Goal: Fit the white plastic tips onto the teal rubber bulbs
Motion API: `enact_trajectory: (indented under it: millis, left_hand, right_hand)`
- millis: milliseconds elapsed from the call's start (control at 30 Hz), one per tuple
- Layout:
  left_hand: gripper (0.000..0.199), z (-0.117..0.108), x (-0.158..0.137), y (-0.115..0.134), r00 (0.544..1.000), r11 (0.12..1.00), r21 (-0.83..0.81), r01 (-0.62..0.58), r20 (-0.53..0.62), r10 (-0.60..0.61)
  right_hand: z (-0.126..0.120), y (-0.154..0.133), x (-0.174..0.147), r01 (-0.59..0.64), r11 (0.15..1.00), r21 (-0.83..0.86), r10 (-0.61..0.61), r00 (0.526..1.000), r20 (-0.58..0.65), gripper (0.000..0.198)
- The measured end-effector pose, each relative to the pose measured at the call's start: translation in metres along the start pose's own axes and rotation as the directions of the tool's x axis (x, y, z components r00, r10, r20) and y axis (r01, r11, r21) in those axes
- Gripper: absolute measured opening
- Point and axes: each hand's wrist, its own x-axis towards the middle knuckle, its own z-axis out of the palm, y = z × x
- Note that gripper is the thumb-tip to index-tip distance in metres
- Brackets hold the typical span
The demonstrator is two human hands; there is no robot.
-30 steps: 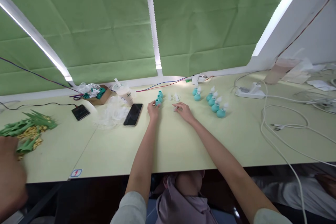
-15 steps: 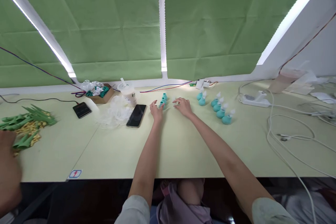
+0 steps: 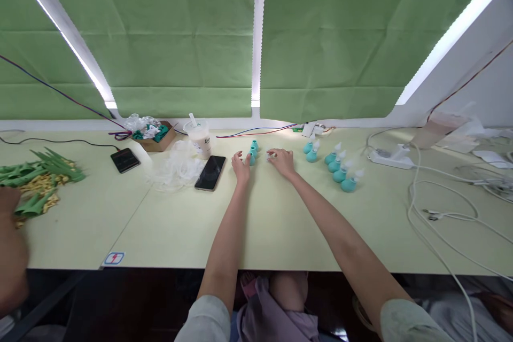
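Observation:
Several teal rounded pieces with open tops [image 3: 254,148] stand in a short row at mid-table. My left hand [image 3: 241,168] is at the row's left side, fingers bent and apart, thumb against or very close to the nearest piece. Just right of the row, my right hand [image 3: 282,163] has its thumb and fingertips at a small whitish translucent piece [image 3: 268,155], which they partly hide. Farther right stand several teal pieces topped with whitish flame-shaped tips [image 3: 340,173].
Left of my hands are a black phone [image 3: 210,173], translucent white pieces [image 3: 176,168], a drink cup [image 3: 199,140] and a small cardboard box [image 3: 160,144]. A power strip [image 3: 390,158] and white cables lie right. Another person's hand [image 3: 8,200] is by green parts [image 3: 38,204].
The view has shifted slightly. My right fingertips have come closer together at the small whitish piece. My left hand stays beside the teal row.

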Motion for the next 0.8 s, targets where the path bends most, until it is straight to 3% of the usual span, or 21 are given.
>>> enact_trajectory:
  millis: [567, 700, 800]
  left_hand:
    - [0.036, -0.001, 0.0, 0.004, 0.999, 1.0, -0.007, 0.027, 0.024, -0.027]
    - [0.044, -0.002, 0.0, 0.006, 0.999, 0.997, -0.062, 0.049, -0.009, -0.049]
    - [0.047, -0.003, -0.001, 0.008, 0.997, 0.996, -0.077, 0.045, -0.067, -0.05]
  right_hand:
    - [-0.004, 0.005, -0.003, -0.015, 0.998, -0.055, 0.014, 1.0, -0.018, 0.021]
    - [-0.009, 0.0, -0.005, -0.001, 1.0, -0.025, -0.001, 0.996, -0.092, 0.037]
    - [-0.028, -0.004, -0.003, 0.004, 1.0, 0.004, -0.003, 0.988, -0.152, 0.053]
